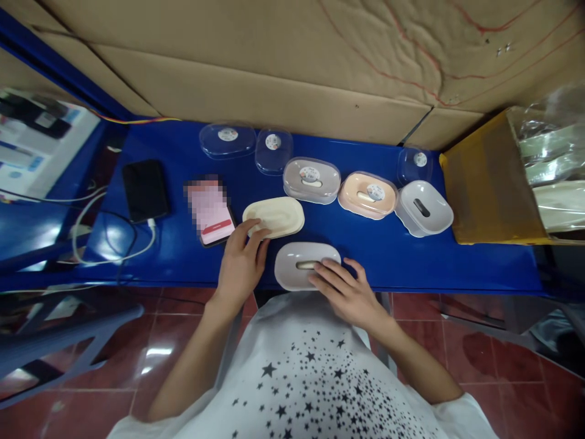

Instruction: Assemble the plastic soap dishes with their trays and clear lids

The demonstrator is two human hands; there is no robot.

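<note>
Your blue tabletop [393, 256] carries a row of soap dishes. Nearest you sits a grey dish [301, 263], with a cream dish [274, 216] just behind it. Farther back stand a lidded grey dish [311, 179], a lidded peach dish [368, 194] and a white dish [424, 208]. Three clear lids [227, 139] [273, 150] [415, 164] lie along the rear edge. To the left lie a lit phone [210, 210] and a dark phone [145, 189] with a white cable [114, 241]. A cardboard box [491, 183] rests at the right end.
</note>
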